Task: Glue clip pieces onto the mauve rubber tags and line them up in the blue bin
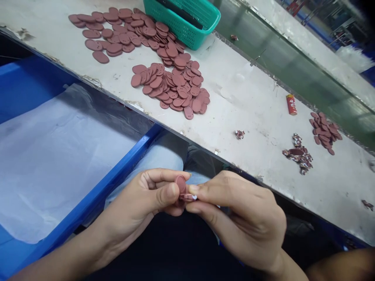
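My left hand (146,197) pinches a small reddish-brown oval piece (181,183) between thumb and fingers, just below the table's near edge. My right hand (243,218) meets it from the right, fingertips closed on a small patterned scrap (188,197) at the piece's lower edge. Both hands are held over my lap. On the white table (249,101) above lie two large heaps of the same oval pieces (172,88) (129,33).
A green plastic basket (187,19) stands at the table's far edge. To the right lie a small red tube (291,104), a small pile of oval pieces (324,132) and heaps of patterned scraps (299,154). A blue bin lined with clear plastic (58,156) sits at left.
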`<state>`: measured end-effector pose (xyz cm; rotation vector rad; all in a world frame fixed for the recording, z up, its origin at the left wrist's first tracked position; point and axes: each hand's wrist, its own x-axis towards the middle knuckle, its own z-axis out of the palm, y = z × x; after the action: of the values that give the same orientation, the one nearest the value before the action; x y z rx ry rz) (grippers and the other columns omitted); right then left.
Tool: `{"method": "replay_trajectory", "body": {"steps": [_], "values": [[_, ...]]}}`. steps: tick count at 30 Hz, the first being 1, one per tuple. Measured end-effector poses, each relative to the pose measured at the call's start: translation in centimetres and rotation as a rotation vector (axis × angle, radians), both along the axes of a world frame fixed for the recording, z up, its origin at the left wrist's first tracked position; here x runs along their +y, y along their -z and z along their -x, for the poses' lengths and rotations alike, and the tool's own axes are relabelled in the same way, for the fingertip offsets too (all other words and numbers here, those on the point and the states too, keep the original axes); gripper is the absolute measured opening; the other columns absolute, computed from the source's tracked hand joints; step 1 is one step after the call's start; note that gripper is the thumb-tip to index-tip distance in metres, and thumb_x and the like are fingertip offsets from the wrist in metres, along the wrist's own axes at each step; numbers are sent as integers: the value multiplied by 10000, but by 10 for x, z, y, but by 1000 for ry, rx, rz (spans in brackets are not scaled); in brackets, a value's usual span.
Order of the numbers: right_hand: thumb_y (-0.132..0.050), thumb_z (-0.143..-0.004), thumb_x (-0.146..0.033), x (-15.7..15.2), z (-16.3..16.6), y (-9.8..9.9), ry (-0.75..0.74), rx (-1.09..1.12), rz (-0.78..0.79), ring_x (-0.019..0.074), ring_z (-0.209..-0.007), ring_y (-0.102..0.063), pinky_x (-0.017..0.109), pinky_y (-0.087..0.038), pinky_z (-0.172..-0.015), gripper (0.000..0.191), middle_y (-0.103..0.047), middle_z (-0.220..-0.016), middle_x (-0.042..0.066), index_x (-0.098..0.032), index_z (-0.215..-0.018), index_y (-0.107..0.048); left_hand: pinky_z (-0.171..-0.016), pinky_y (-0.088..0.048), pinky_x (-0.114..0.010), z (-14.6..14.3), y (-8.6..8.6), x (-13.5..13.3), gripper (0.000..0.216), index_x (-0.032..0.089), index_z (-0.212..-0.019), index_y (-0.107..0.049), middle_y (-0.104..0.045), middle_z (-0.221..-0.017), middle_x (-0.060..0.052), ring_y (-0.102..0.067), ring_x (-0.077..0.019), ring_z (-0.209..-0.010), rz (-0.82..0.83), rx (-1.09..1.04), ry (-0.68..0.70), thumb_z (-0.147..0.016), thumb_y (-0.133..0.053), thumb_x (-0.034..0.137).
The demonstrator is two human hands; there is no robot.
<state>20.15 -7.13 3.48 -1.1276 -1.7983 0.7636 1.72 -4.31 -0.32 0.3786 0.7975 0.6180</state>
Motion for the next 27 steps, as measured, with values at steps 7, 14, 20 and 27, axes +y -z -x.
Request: {"method": "replay_trajectory", "body": {"steps": [7,14,20,27], "values": [[-788,-819,-86,-1,5,-6,7,47,1,172,-709,-766,255,-627,-646,341,-808,-872,39,-215,-1133,-752,-602,-539,-144,2,-4,-1,237,267,-866,-844,-802,-771,-7,-679,-111,-670,-46,-30,-6,-669,-923,371],[-743,-882,-130,4,3,-5,-10,-2,-8,161,-701,-752,276,-620,-638,298,-800,-855,18,-258,-1150,-722,-606,-545,-139,4,4,2,223,267,-866,-842,-799,-781,-9,-689,-110,-686,-32,-60,16,-688,-910,383],[-738,-874,-96,7,6,-4,-46,-20,-7,148,-745,-751,268,-597,-685,260,-799,-890,26,-205,-1108,-706,-556,-537,-145,7,10,5,221,275,-870,-842,-767,-744,-12,-636,-87,-593,24,-79,72,-703,-895,409],[-826,-813,-243,5,5,-3,24,-42,-20,178,-801,-724,276,-621,-710,404,-785,-995,71,-189,-1191,-696,-554,-524,-158,8,18,8,301,214,-892,-832,-727,-796,-45,-605,-107,-633,-13,-177,133,-726,-865,462]]}}
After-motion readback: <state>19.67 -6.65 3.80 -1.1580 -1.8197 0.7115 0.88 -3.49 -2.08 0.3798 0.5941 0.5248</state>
